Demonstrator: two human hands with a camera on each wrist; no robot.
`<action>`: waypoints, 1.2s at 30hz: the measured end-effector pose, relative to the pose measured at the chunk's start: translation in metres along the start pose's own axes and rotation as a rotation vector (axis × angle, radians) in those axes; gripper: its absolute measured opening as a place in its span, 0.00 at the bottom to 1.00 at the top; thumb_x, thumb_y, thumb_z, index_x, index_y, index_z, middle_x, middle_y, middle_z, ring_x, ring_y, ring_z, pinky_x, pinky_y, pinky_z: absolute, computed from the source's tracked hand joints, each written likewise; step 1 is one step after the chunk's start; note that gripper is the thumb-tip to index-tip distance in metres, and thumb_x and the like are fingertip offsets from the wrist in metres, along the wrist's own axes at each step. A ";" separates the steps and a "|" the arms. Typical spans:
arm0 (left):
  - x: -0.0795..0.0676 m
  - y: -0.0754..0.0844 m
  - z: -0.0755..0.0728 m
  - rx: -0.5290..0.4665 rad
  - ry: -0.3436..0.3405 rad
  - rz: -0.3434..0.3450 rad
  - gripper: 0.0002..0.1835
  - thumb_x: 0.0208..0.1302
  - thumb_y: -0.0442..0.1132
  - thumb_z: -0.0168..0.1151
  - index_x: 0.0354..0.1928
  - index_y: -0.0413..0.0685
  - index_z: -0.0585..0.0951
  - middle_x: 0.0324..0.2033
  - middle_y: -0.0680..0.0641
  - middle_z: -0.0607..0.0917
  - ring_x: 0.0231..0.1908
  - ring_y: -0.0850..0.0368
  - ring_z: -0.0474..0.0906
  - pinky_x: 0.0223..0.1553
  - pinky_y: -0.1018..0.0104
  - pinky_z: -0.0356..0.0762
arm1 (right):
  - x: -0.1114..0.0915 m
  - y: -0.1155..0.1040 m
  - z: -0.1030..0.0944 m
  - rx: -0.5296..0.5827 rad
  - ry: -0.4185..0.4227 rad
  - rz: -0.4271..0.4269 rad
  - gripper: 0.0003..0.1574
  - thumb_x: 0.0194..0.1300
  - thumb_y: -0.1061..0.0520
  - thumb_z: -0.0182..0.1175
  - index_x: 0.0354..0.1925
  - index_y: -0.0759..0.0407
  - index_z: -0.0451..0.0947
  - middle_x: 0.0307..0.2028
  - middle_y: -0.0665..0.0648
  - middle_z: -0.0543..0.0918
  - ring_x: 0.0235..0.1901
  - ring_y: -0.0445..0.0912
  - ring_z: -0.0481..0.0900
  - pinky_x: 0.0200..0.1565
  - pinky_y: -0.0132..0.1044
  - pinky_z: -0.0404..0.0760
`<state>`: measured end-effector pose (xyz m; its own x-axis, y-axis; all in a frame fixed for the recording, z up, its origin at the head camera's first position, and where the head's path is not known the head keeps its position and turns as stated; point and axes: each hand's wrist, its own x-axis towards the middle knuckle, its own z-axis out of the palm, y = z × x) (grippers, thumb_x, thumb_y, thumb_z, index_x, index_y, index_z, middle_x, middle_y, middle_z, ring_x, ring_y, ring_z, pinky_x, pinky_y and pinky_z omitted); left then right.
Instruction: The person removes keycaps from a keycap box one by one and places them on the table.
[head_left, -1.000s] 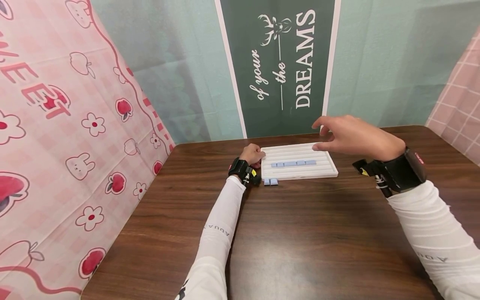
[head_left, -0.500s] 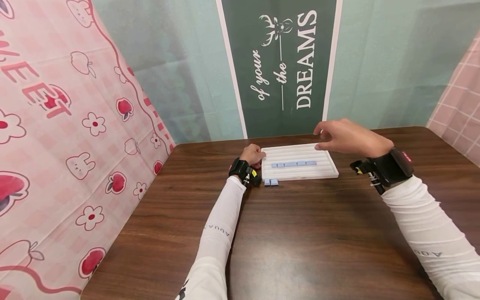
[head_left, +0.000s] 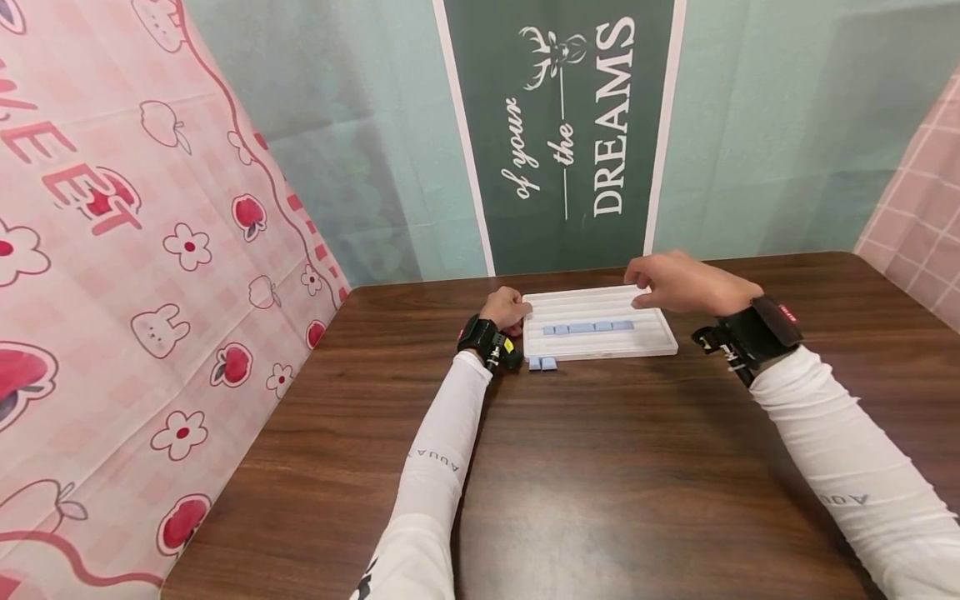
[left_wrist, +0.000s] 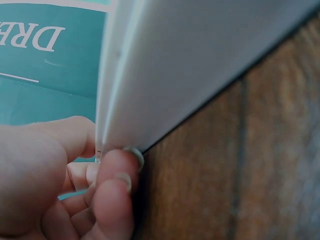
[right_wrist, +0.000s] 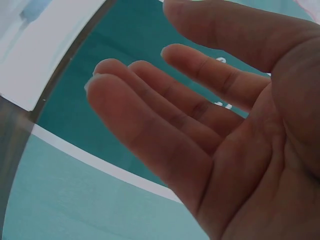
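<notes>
A shallow white tray point(head_left: 651, 340) with ridged rows sits near the back of the table. One row holds several light-blue keycaps point(head_left: 588, 327) set end to end. Two more blue keycaps point(head_left: 542, 364) lie on the wood just in front of its left corner. At the tray's left end my left hand point(head_left: 506, 308) pinches the edge; in the left wrist view the thumb and fingertips close on the white wall point(left_wrist: 165, 65). My right hand point(head_left: 686, 282) hovers over the back right corner. Its palm and fingers point(right_wrist: 150, 130) are relaxed and hold nothing in the right wrist view.
The brown wooden table point(head_left: 600, 467) stretches toward me. A green hanging cloth point(head_left: 558, 233) with white lettering rises behind its back edge. Pink printed cloth point(head_left: 217, 275) stands along the left side, and pink tiled cloth point(head_left: 915, 217) at the right.
My right hand has come lower and slightly inward, toward the tray's back right corner. The left hand, tray and keycaps stay where they were.
</notes>
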<state>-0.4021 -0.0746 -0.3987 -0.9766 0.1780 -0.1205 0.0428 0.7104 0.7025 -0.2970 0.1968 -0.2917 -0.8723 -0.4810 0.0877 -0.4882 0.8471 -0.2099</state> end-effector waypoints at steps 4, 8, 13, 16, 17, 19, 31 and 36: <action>-0.005 0.002 -0.002 -0.005 0.014 0.035 0.15 0.57 0.42 0.53 0.16 0.48 0.66 0.14 0.49 0.74 0.14 0.57 0.76 0.16 0.69 0.76 | 0.003 0.001 0.005 0.020 -0.025 -0.008 0.19 0.51 0.56 0.61 0.43 0.57 0.72 0.39 0.57 0.78 0.41 0.51 0.75 0.39 0.42 0.74; -0.008 0.003 -0.003 -0.010 0.020 0.052 0.15 0.58 0.42 0.53 0.15 0.48 0.66 0.14 0.49 0.74 0.13 0.58 0.75 0.17 0.68 0.76 | 0.005 0.003 0.011 0.037 -0.059 0.003 0.19 0.51 0.55 0.61 0.43 0.57 0.72 0.39 0.57 0.78 0.40 0.49 0.75 0.37 0.41 0.74; -0.003 0.001 -0.001 -0.008 0.004 0.019 0.15 0.57 0.42 0.53 0.16 0.47 0.66 0.14 0.49 0.74 0.14 0.57 0.76 0.17 0.68 0.77 | 0.008 0.007 0.020 0.053 -0.107 0.033 0.19 0.51 0.55 0.62 0.43 0.56 0.71 0.39 0.59 0.79 0.38 0.48 0.75 0.37 0.41 0.74; 0.001 0.000 0.000 -0.002 -0.005 -0.005 0.15 0.57 0.43 0.54 0.16 0.47 0.66 0.14 0.49 0.74 0.14 0.57 0.76 0.17 0.68 0.76 | 0.011 0.009 0.024 0.053 -0.133 0.038 0.19 0.51 0.57 0.61 0.43 0.57 0.71 0.39 0.59 0.78 0.38 0.48 0.75 0.37 0.41 0.74; 0.001 -0.001 0.001 -0.002 -0.005 -0.008 0.15 0.57 0.43 0.54 0.16 0.47 0.66 0.14 0.49 0.74 0.14 0.57 0.76 0.17 0.68 0.76 | 0.011 0.009 0.025 0.051 -0.142 0.038 0.19 0.51 0.57 0.61 0.43 0.57 0.71 0.39 0.59 0.78 0.38 0.48 0.75 0.36 0.41 0.74; 0.002 -0.001 0.001 -0.001 -0.006 -0.008 0.15 0.57 0.43 0.54 0.16 0.47 0.66 0.14 0.49 0.74 0.14 0.56 0.76 0.17 0.68 0.76 | 0.012 0.010 0.027 0.047 -0.161 0.040 0.20 0.51 0.57 0.61 0.44 0.58 0.71 0.40 0.60 0.78 0.38 0.48 0.75 0.36 0.41 0.74; -0.004 0.000 -0.002 -0.014 0.002 0.033 0.15 0.57 0.42 0.53 0.16 0.48 0.65 0.14 0.50 0.74 0.14 0.57 0.76 0.17 0.69 0.76 | 0.017 0.011 0.041 0.015 -0.219 0.049 0.20 0.51 0.57 0.61 0.43 0.59 0.72 0.36 0.58 0.78 0.33 0.47 0.74 0.32 0.37 0.72; -0.010 0.002 -0.003 -0.020 0.009 0.057 0.16 0.57 0.42 0.52 0.15 0.49 0.64 0.14 0.50 0.74 0.14 0.58 0.75 0.17 0.70 0.76 | 0.019 0.012 0.045 0.042 -0.243 0.061 0.20 0.51 0.57 0.61 0.44 0.59 0.71 0.35 0.58 0.78 0.32 0.47 0.73 0.32 0.36 0.72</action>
<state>-0.3934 -0.0774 -0.3939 -0.9746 0.2118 -0.0734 0.0945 0.6853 0.7221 -0.3180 0.1873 -0.3363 -0.8655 -0.4740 -0.1621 -0.4292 0.8685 -0.2480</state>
